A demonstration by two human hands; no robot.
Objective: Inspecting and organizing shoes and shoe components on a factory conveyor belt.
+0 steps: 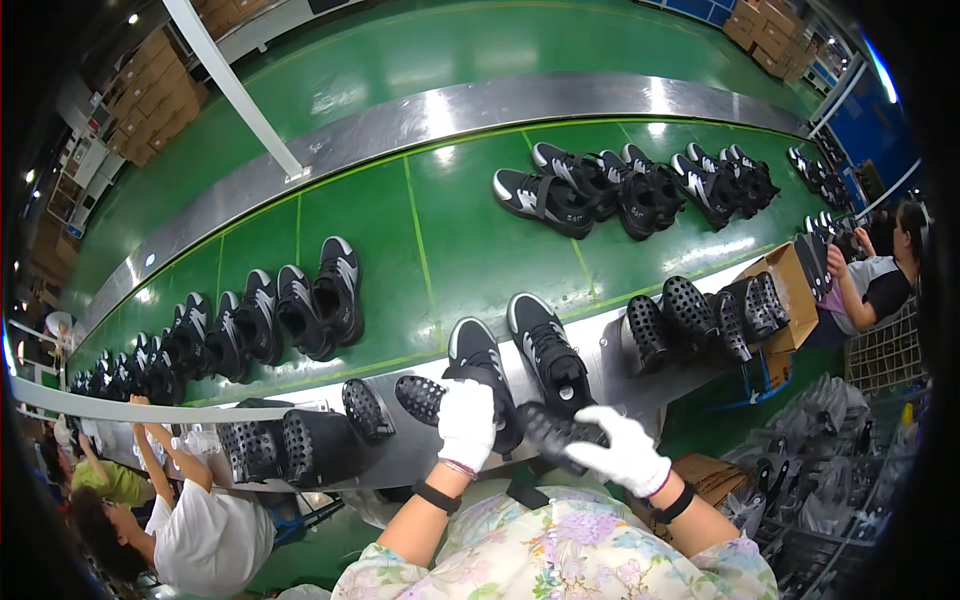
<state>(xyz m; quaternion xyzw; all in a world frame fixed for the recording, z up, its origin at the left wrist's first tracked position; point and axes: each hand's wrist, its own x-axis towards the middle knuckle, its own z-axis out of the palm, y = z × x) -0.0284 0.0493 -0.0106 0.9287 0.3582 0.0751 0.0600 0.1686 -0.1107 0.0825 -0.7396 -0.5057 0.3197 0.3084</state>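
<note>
Both my hands wear white gloves. My left hand (467, 422) is closed on the end of a black perforated shoe form (418, 398), in front of a black sneaker with a grey toe (474, 342). My right hand (622, 452) grips another black perforated shoe form (556, 432), tilted at the heel of a second sneaker (545, 345). That pair of sneakers lies with toes pointing away from me, at the near edge of the green conveyor belt. My left hand hides part of the first sneaker's opening.
Perforated forms stand on the metal ledge at left (312, 445) and right (688, 308). More sneakers line the green belt (380, 215). An open cardboard box (792, 300) is at right. Co-workers sit at left (205, 535) and right (875, 285). A white rail (170, 408) crosses at left.
</note>
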